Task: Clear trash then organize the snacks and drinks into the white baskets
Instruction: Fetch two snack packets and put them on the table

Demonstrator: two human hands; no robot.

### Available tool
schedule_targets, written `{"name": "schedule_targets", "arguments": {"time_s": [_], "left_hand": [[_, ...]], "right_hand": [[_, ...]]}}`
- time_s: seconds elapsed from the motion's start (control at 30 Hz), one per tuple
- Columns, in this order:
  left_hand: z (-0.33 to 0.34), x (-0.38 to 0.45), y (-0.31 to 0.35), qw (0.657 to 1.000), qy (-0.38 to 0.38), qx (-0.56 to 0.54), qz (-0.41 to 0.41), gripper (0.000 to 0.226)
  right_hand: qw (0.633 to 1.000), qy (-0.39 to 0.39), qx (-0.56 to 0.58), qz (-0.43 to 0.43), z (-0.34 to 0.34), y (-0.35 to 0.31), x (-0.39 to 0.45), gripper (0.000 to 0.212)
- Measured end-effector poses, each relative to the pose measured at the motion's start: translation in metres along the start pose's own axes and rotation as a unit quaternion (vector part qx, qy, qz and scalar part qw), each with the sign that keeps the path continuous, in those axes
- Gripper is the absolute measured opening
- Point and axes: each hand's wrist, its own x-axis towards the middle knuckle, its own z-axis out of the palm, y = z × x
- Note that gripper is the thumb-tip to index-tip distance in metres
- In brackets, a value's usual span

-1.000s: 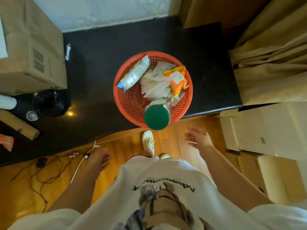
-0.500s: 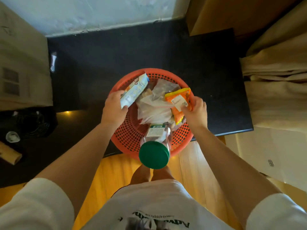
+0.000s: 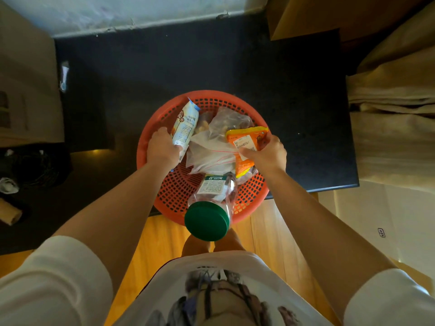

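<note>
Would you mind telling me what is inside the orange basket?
The orange basket holds a white packet, clear bags, an orange packet and a green-lidded jar. Anything beneath them is covered.

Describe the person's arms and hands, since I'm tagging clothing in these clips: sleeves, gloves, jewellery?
Both arms are bare from above the elbow down, with short white sleeves at the upper arms. The left hand and right hand wear no gloves; no watch or bracelet shows at the wrists.
</note>
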Motion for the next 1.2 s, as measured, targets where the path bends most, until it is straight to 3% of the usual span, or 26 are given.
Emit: {"name": "schedule_targets", "arguments": {"time_s": [0.2, 0.33, 0.5, 0.6, 0.8, 0.93, 1.07, 1.2], "left_hand": [[0.001, -0.005, 0.001, 0.998, -0.032, -0.048, -0.021, 0.051], [-0.001, -0.012, -0.005, 0.995, -0.057, -0.071, -0.032, 0.052], [-0.013, -0.032, -0.011, 0.971, -0.089, -0.213, -0.068, 0.042], [-0.028, -0.057, -0.01, 0.932, -0.108, -0.34, -0.059, 0.041], [-0.058, -0.113, -0.001, 0.837, -0.192, -0.513, 0.0, 0.034], [-0.069, -0.142, 0.002, 0.787, -0.289, -0.542, 0.067, 0.047], [-0.078, -0.164, 0.008, 0.739, -0.404, -0.518, 0.147, 0.061], [-0.083, -0.187, 0.01, 0.708, -0.488, -0.458, 0.223, 0.069]], "right_hand": [[0.999, 0.012, 0.038, 0.009, 0.004, -0.001, -0.005, 0.079], [0.998, -0.022, 0.057, -0.002, 0.003, -0.002, -0.009, 0.072], [0.994, -0.025, 0.103, 0.01, -0.01, 0.002, -0.017, 0.082], [0.986, -0.022, 0.162, 0.025, -0.024, 0.008, -0.029, 0.083], [0.945, -0.051, 0.318, 0.051, -0.062, 0.023, -0.079, 0.042], [0.911, -0.042, 0.408, 0.042, -0.081, 0.036, -0.131, 0.035], [0.881, 0.027, 0.471, 0.045, -0.083, 0.048, -0.191, 0.048], [0.83, 0.108, 0.546, 0.03, -0.064, 0.058, -0.258, 0.042]]}}
